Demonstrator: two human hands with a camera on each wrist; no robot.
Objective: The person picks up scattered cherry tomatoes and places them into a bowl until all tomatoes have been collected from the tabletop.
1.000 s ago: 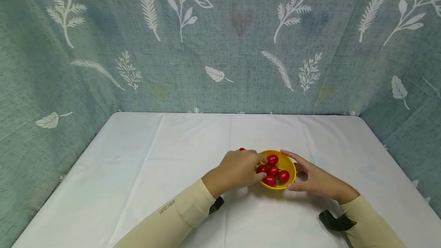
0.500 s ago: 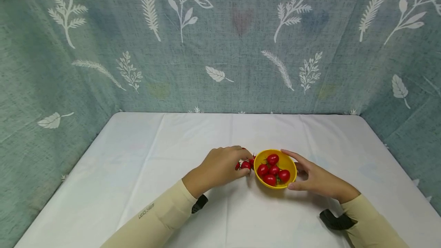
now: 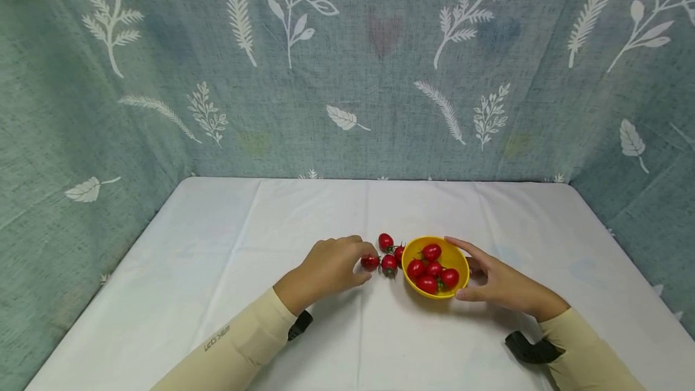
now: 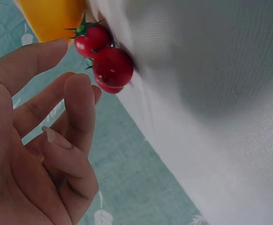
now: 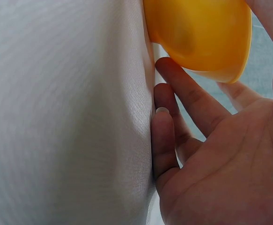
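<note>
My left hand (image 3: 326,267) hovers at a cherry tomato (image 3: 370,262), thumb and index finger parted around it in the head view. In the left wrist view that hand's fingertips stand short of a cluster of red cherry tomatoes (image 4: 113,68) with green calyxes. Several loose ones, such as this tomato (image 3: 389,265), lie beside a yellow bowl (image 3: 455,257). The bowl contains several cherry tomatoes (image 3: 427,285). My right hand (image 3: 505,285) holds the bowl from the right, index finger at the far rim and thumb at the near rim. Its other fingers (image 5: 192,93) reach low beside the bowl's wall.
A white cloth (image 3: 304,216) covers the table, its back edge meeting a green leaf-patterned curtain (image 3: 402,125). The curtain also rises at both sides. Black straps (image 3: 534,349) sit at the wrists over beige sleeves (image 3: 228,343).
My left hand has drawn back from over the bowl, leftward to the loose tomatoes, uncovering several of them. My right hand and the bowl stay in place.
</note>
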